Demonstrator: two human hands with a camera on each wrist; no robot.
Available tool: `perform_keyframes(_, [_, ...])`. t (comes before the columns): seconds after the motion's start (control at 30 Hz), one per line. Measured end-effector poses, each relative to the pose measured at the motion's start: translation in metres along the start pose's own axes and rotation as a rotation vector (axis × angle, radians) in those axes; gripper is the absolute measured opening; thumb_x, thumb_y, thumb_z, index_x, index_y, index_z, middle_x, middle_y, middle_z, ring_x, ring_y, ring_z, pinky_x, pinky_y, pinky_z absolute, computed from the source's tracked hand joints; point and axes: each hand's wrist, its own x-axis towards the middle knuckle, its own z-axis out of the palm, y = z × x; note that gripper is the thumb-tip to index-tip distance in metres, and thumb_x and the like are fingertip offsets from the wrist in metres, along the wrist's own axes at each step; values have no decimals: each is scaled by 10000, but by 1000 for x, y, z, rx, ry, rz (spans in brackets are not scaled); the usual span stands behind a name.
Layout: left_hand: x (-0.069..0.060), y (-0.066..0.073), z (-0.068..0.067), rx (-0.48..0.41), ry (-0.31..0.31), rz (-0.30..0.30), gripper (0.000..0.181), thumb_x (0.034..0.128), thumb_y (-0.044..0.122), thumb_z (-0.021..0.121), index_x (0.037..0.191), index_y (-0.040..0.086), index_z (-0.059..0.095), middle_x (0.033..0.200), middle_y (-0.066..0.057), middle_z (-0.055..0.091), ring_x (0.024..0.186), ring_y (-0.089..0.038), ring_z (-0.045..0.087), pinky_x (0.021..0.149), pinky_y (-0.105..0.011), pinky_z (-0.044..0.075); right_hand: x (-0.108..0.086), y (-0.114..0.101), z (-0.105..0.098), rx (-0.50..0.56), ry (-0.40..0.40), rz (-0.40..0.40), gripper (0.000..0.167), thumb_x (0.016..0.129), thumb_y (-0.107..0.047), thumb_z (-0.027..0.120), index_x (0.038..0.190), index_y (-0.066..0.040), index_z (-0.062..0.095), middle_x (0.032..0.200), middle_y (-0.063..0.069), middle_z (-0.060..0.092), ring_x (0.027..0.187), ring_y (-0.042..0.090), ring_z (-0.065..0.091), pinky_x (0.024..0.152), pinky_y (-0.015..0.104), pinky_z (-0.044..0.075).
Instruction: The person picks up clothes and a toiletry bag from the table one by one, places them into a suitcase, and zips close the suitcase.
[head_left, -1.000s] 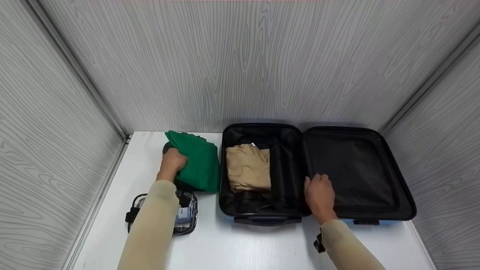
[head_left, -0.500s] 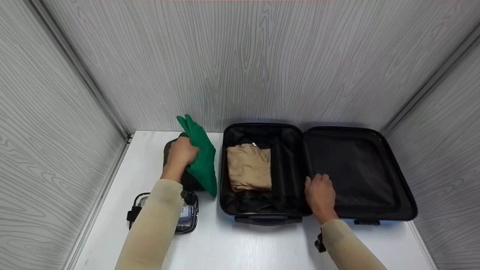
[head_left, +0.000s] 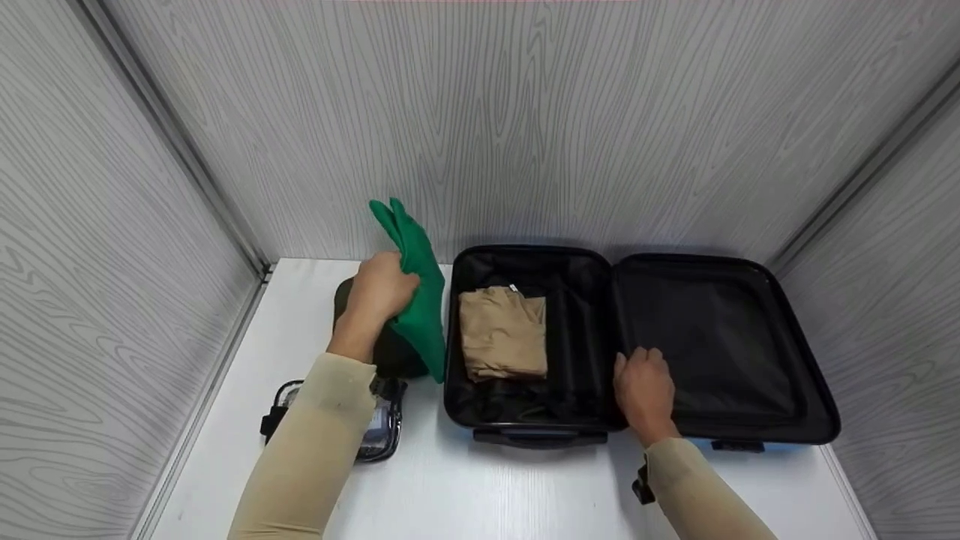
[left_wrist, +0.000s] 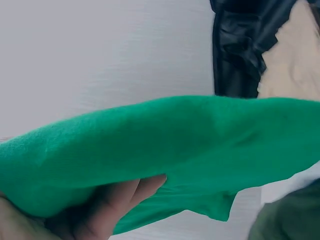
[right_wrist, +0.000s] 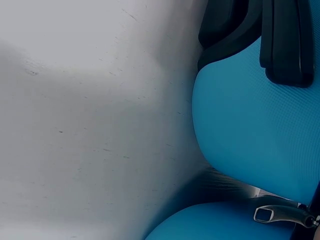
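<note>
My left hand (head_left: 382, 289) grips a folded green cloth garment (head_left: 424, 300), lifted and hanging on edge just left of the suitcase. In the left wrist view its green fabric (left_wrist: 190, 135) covers part of the fingers (left_wrist: 145, 190). Under and behind the hand lies a dark olive-green item (head_left: 397, 352), mostly hidden. A black-lined suitcase (head_left: 577, 322) lies spread out with a folded tan garment (head_left: 502, 334) in its left half. My right hand (head_left: 645, 390) holds the suitcase's front edge beside the hinge, fingers bent over it. Its blue shell (right_wrist: 240, 120) shows in the right wrist view.
A clear pouch with black trim (head_left: 386, 435) lies on the white table (head_left: 450, 487), partly behind my left forearm. The suitcase lid (head_left: 720, 345) lies flat at the right. Grey wood-grain walls (head_left: 495, 135) rise at the back and both sides.
My left hand has raised the green garment off the dark olive item, moving up and slightly right; the garment has tipped from flat to on edge. The right hand has stayed put.
</note>
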Motion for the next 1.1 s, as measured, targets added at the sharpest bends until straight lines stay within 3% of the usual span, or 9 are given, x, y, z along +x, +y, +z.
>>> perform_keyframes(0.2, [2, 27, 2, -39, -6, 35, 216, 989, 98, 556, 776, 121, 575, 715, -62, 584, 651, -206, 580, 564, -321, 464, 1, 1, 1, 24, -15, 27, 345, 1038, -152, 671, 809, 92, 589, 770, 250, 547, 634, 421, 582, 549, 537, 549])
perform_keyframes(0.4, [6, 48, 16, -110, -32, 80, 230, 990, 103, 574, 767, 149, 541, 726, -32, 569, 654, -180, 556, 571, -309, 452, -1, 1, 3, 15, -38, 37, 346, 1044, -161, 660, 817, 90, 589, 782, 249, 551, 648, 424, 587, 561, 543, 547])
perform_keyframes(0.6, [13, 66, 44, -206, -84, 145, 235, 993, 113, 584, 771, 164, 526, 707, -2, 546, 634, -144, 534, 582, -292, 448, 1, -1, 2, 38, -87, 84, 344, 1061, -180, 631, 853, 91, 593, 823, 259, 561, 699, 440, 607, 600, 563, 559])
perform_keyframes(0.8, [22, 74, 85, -377, -169, 131, 167, 1022, 131, 603, 857, 150, 578, 754, 0, 575, 679, -140, 550, 639, -288, 463, 1, -3, 1, 45, -99, 93, 351, 1070, -194, 615, 863, 88, 593, 837, 262, 556, 711, 444, 604, 600, 568, 560])
perform_keyframes(0.9, [24, 75, 107, -466, -207, 123, 65, 1046, 149, 615, 1015, 124, 667, 859, -25, 651, 766, -145, 606, 706, -293, 504, 0, -3, 2, 37, -62, 71, 346, 1058, -178, 637, 839, 86, 592, 811, 260, 548, 680, 444, 596, 566, 566, 555])
perform_keyframes(1.0, [26, 69, 130, -630, -258, 110, 240, 1076, 176, 602, 1301, 131, 673, 1056, -61, 712, 914, -164, 663, 819, -324, 547, 1, -2, 2, 35, -28, 59, 342, 1045, -165, 657, 821, 87, 593, 788, 257, 544, 656, 440, 589, 547, 564, 549])
perform_keyframes(1.1, [27, 51, 157, -805, -329, 81, 471, 1098, 194, 580, 1563, 174, 509, 1346, -89, 674, 1158, -201, 661, 993, -373, 540, 0, -1, 3, 31, -18, 58, 347, 1043, -166, 661, 816, 89, 597, 783, 258, 547, 654, 440, 589, 550, 564, 549])
